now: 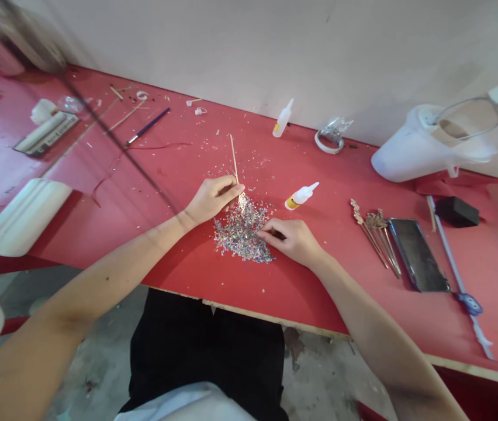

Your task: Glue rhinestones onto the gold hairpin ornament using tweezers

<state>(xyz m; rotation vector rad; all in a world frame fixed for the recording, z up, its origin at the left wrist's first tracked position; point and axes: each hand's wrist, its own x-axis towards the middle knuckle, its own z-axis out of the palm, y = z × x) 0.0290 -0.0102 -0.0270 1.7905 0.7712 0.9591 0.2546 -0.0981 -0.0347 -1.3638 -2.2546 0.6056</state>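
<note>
Our left hand [220, 197] pinches a thin stick [234, 158] above the pile of small sparkly pieces [245, 237] on the desk [196, 266]; our right hand [290, 238] has its fingertips together at the pile's edge.

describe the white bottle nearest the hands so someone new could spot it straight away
On the red table, find the loose heap of small silvery sequins by the person's right hand. Just beyond that hand is a small white plastic bottle with a yellow label and a pointed nozzle. The similar white bottle is farther off, close to the pale wall.
</note>
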